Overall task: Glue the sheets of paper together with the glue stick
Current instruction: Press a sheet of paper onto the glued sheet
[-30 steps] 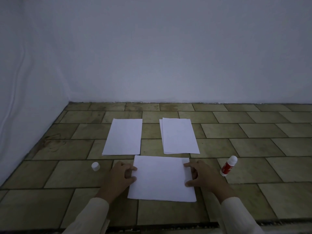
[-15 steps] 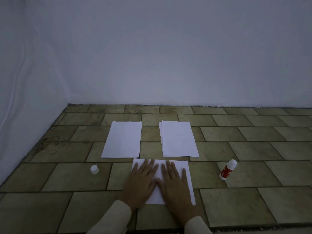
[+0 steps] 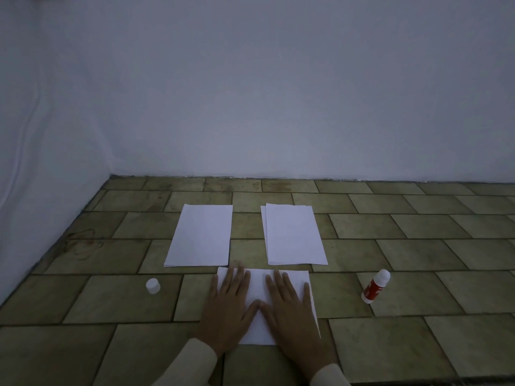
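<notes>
A white sheet of paper (image 3: 257, 285) lies on the tiled floor right in front of me. My left hand (image 3: 227, 307) and my right hand (image 3: 292, 310) both press flat on it with straight fingers, thumbs nearly touching. Beyond it lie a single white sheet (image 3: 202, 236) on the left and a small stack of white sheets (image 3: 294, 235) on the right. A red and white glue stick (image 3: 375, 286) lies on the floor to the right, apart from my hands. Its white cap (image 3: 153, 286) stands on the floor to the left.
The floor (image 3: 418, 246) is of olive-brown tiles. A white wall (image 3: 278, 107) runs along the back and another along the left side, meeting in a corner at far left.
Both hands came from the sheet's side edges to its middle and flattened on it; since half a second ago they have spread slightly apart. The glue stick and cap have not moved.
</notes>
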